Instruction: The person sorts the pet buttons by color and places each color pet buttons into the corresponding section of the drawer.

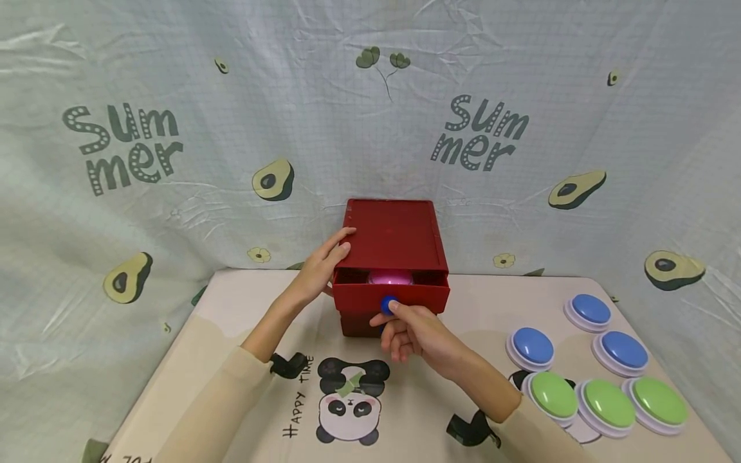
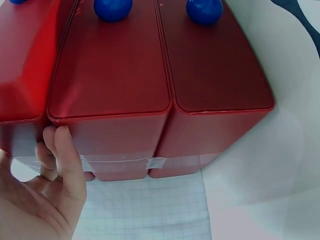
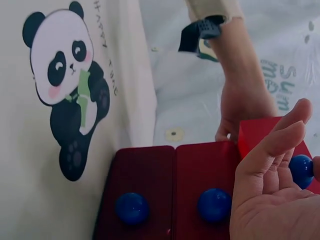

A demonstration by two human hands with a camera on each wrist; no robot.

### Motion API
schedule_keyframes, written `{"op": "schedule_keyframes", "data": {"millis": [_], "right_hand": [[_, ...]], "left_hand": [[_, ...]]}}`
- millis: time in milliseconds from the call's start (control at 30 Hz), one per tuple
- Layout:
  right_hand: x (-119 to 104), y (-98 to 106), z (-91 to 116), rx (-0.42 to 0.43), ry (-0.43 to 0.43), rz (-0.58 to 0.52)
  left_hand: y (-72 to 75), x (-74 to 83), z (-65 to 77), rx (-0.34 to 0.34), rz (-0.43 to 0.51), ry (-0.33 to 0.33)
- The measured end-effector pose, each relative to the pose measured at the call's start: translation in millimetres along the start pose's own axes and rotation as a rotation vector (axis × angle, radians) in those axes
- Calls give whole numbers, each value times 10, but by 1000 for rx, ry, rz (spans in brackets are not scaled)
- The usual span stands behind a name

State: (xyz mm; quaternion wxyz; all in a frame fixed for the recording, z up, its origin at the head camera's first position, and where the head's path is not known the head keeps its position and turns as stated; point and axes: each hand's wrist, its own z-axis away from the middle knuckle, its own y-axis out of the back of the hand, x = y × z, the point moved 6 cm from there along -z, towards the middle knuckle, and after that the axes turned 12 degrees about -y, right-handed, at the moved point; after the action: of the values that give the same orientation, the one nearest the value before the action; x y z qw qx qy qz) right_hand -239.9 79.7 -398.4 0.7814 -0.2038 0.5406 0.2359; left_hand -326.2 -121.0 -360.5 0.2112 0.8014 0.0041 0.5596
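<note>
A red drawer cabinet (image 1: 393,235) stands against the back curtain. Its top drawer (image 1: 356,298) is partly pulled out, and a shiny pink rounded thing (image 1: 391,277) shows inside, mostly hidden by the drawer front. My right hand (image 1: 425,334) pinches that drawer's blue knob (image 1: 386,304) between thumb and finger. Against the cabinet's left side rests my left hand (image 1: 315,273), fingers fairly straight. In the left wrist view, the middle drawer (image 2: 110,75) and bottom drawer (image 2: 215,70) are closed, each with a round blue knob.
On the table's right side sit several push lights with white rims, blue ones (image 1: 533,345) behind and green ones (image 1: 554,395) in front. A printed panda (image 1: 350,411) decorates the light tabletop. A patterned curtain (image 1: 318,116) hangs close behind the cabinet.
</note>
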Motion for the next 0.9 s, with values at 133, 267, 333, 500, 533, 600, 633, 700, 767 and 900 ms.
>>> {"op": "schedule_keyframes", "data": {"millis": [133,267,333,500,533,600,633,700,767,900], "right_hand": [[-39,38,-89,14,11,-18],[-65,76,-152,21,10,-39],[-76,91,-172,24,7,-45],[-95,126,-217,39,-8,-58],[-98,132,-223,42,-11,-60],[-102,139,-232,46,-16,-62],[-104,141,-235,47,-17,-62],[-105,142,-239,48,-19,-57],[-98,143,-240,53,-21,-52],[-67,154,-225,70,-24,-44]], "left_hand": [[-1,-1,-9,-12,-5,10],[3,-4,-23,-20,-5,10],[3,-5,-27,-22,0,9],[6,6,-26,-18,-1,11],[6,9,-25,-17,-3,11],[6,10,-24,-16,-5,12],[5,9,-24,-15,-5,14],[6,3,-25,-13,-5,15],[7,-3,-26,-11,-5,16],[11,-13,-26,-10,-3,17]]}}
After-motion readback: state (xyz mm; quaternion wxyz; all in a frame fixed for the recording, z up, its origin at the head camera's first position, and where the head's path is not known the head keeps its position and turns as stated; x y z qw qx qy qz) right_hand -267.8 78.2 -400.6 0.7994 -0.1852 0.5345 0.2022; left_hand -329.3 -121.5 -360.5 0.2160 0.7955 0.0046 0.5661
